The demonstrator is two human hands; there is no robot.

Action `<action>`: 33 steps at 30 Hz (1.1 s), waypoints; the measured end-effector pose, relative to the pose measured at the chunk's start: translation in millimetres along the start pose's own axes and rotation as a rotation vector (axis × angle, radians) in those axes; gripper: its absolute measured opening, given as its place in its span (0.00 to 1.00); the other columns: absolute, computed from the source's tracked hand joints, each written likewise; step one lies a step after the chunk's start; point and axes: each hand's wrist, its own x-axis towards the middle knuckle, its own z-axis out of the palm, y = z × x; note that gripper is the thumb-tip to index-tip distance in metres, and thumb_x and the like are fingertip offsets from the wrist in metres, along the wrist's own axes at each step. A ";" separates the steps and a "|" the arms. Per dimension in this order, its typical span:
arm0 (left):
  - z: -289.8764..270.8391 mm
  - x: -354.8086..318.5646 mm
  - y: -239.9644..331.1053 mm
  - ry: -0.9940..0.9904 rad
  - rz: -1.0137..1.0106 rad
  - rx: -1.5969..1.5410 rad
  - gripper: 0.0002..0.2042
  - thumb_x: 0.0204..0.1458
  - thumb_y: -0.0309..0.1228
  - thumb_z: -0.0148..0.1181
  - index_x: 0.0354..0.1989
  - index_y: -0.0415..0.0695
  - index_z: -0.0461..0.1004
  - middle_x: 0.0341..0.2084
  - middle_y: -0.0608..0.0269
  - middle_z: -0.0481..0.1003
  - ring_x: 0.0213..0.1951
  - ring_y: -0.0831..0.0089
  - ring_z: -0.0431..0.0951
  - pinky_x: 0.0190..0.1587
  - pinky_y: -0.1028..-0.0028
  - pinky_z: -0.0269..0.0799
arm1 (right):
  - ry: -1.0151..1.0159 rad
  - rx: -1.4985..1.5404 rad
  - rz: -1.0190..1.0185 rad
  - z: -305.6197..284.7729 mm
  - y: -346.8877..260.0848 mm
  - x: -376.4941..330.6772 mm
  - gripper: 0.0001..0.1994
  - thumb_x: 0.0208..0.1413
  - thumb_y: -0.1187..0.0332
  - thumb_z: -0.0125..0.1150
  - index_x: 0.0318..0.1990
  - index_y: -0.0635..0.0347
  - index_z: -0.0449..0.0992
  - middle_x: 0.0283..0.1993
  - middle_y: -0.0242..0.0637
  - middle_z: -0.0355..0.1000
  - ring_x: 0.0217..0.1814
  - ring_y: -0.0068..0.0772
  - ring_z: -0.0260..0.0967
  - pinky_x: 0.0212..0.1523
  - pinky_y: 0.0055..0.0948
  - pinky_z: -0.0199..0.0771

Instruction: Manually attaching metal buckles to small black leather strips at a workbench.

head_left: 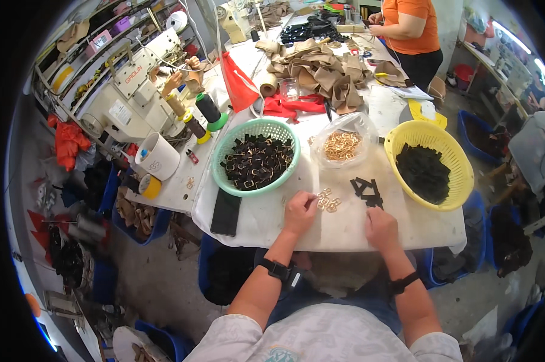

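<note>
My left hand (301, 212) is closed, its fingertips beside a small pile of gold metal buckles (329, 203) on the white-covered table (339, 238). What those fingers hold, if anything, is too small to make out. Just below several short black strips (368, 193), my right hand (381, 229) is curled closed, and its grip is hidden. A green basket (297, 161) at the left holds black strips fitted with gold buckles (257, 161). The yellow basket (459, 158) at the right contains plain black strips (423, 174). Between them sits a clear plastic bag (327, 158) of gold buckles (342, 146).
A black phone (226, 213) lies by the green basket. Thread spools (209, 108), a white cup (157, 155) and sewing machines (124, 90) stand at the left, with another person's hands (179, 78). Brown pieces (320, 69) are heaped behind; a person in orange (412, 27) stands far right.
</note>
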 end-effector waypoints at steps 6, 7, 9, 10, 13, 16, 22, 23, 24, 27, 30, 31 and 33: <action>1.0 -1.3 2.4 0.017 0.007 -0.017 0.02 0.49 0.23 0.62 0.29 0.38 0.76 0.25 0.56 0.74 0.25 0.64 0.76 0.29 0.70 0.70 | 0.010 0.016 -0.008 -0.4 0.3 0.3 0.05 0.47 0.75 0.58 0.33 0.60 0.70 0.26 0.42 0.68 0.27 0.48 0.70 0.28 0.43 0.71; 0.9 -1.2 2.4 0.013 -0.001 -0.022 0.02 0.49 0.23 0.62 0.29 0.38 0.76 0.25 0.56 0.74 0.25 0.64 0.76 0.29 0.70 0.70 | 0.007 0.017 -0.005 -0.1 0.7 0.0 0.05 0.47 0.75 0.58 0.33 0.60 0.70 0.26 0.42 0.68 0.27 0.48 0.70 0.28 0.43 0.71; 1.5 -0.3 4.2 0.009 -0.003 -0.025 0.02 0.49 0.23 0.62 0.29 0.38 0.76 0.25 0.56 0.74 0.25 0.64 0.76 0.29 0.70 0.70 | -0.001 0.012 -0.006 -1.0 1.8 0.0 0.06 0.47 0.75 0.58 0.33 0.59 0.70 0.26 0.41 0.68 0.27 0.47 0.70 0.27 0.43 0.71; 1.6 -0.4 5.2 0.007 0.003 -0.022 0.02 0.49 0.23 0.62 0.29 0.38 0.76 0.25 0.56 0.74 0.25 0.64 0.76 0.29 0.70 0.70 | -0.006 0.007 -0.009 -1.6 2.0 -0.1 0.06 0.46 0.75 0.58 0.33 0.59 0.70 0.26 0.41 0.68 0.27 0.47 0.70 0.27 0.42 0.71; 2.3 0.2 3.4 0.011 0.016 -0.022 0.02 0.49 0.22 0.62 0.29 0.38 0.76 0.24 0.56 0.74 0.25 0.64 0.76 0.29 0.70 0.70 | -0.010 -0.009 -0.023 -1.0 2.5 -0.2 0.06 0.46 0.75 0.57 0.33 0.59 0.70 0.26 0.41 0.68 0.27 0.46 0.70 0.27 0.42 0.71; 1.4 -0.5 2.9 0.008 0.021 -0.010 0.02 0.49 0.22 0.62 0.29 0.38 0.76 0.24 0.56 0.74 0.25 0.64 0.75 0.28 0.70 0.69 | -0.003 -0.016 -0.032 -0.3 1.6 0.2 0.06 0.47 0.75 0.57 0.33 0.59 0.70 0.26 0.40 0.68 0.27 0.46 0.70 0.27 0.41 0.71; 0.2 0.4 6.2 0.000 0.038 0.012 0.02 0.48 0.22 0.62 0.28 0.38 0.75 0.24 0.56 0.73 0.24 0.63 0.75 0.28 0.69 0.69 | 0.000 -0.027 -0.036 0.6 2.7 -0.7 0.05 0.47 0.76 0.57 0.33 0.59 0.70 0.26 0.40 0.68 0.27 0.45 0.70 0.27 0.41 0.71; -0.1 0.1 5.4 0.000 0.041 0.016 0.02 0.48 0.22 0.62 0.28 0.38 0.75 0.24 0.56 0.73 0.24 0.62 0.75 0.28 0.69 0.69 | 0.000 -0.030 -0.038 0.7 2.0 -0.3 0.05 0.47 0.76 0.57 0.33 0.59 0.70 0.26 0.40 0.68 0.27 0.45 0.70 0.27 0.41 0.72; 0.0 0.0 4.7 0.003 0.048 0.016 0.02 0.48 0.22 0.62 0.28 0.38 0.75 0.24 0.55 0.73 0.25 0.62 0.75 0.28 0.68 0.69 | -0.001 -0.031 -0.038 0.1 1.1 0.2 0.05 0.47 0.76 0.57 0.33 0.59 0.71 0.26 0.40 0.68 0.27 0.45 0.70 0.27 0.40 0.72; 0.2 0.3 4.2 0.006 0.064 0.018 0.02 0.48 0.22 0.62 0.28 0.38 0.75 0.24 0.55 0.73 0.25 0.60 0.75 0.28 0.67 0.69 | -0.004 -0.039 -0.033 -1.7 -0.4 1.1 0.05 0.47 0.76 0.57 0.33 0.59 0.71 0.25 0.40 0.68 0.26 0.45 0.71 0.27 0.40 0.72; 0.4 0.5 4.6 0.000 0.069 0.028 0.03 0.48 0.22 0.62 0.27 0.38 0.74 0.24 0.54 0.73 0.25 0.59 0.75 0.28 0.67 0.69 | -0.010 -0.046 -0.031 -2.0 0.3 0.9 0.05 0.48 0.76 0.57 0.33 0.59 0.71 0.25 0.40 0.68 0.26 0.45 0.71 0.27 0.40 0.72; 0.2 0.1 4.3 -0.004 0.068 0.036 0.03 0.48 0.22 0.62 0.28 0.38 0.74 0.24 0.54 0.73 0.25 0.59 0.75 0.28 0.67 0.69 | -0.012 -0.043 -0.033 -2.3 0.0 1.2 0.05 0.48 0.76 0.57 0.33 0.59 0.71 0.25 0.40 0.68 0.26 0.45 0.71 0.27 0.40 0.72; -0.3 -0.2 4.6 -0.007 0.073 0.048 0.03 0.48 0.22 0.62 0.28 0.38 0.74 0.24 0.54 0.73 0.25 0.58 0.75 0.28 0.66 0.69 | -0.010 -0.038 -0.037 -3.0 -0.7 1.5 0.05 0.47 0.76 0.57 0.33 0.59 0.71 0.25 0.40 0.68 0.26 0.45 0.71 0.27 0.40 0.72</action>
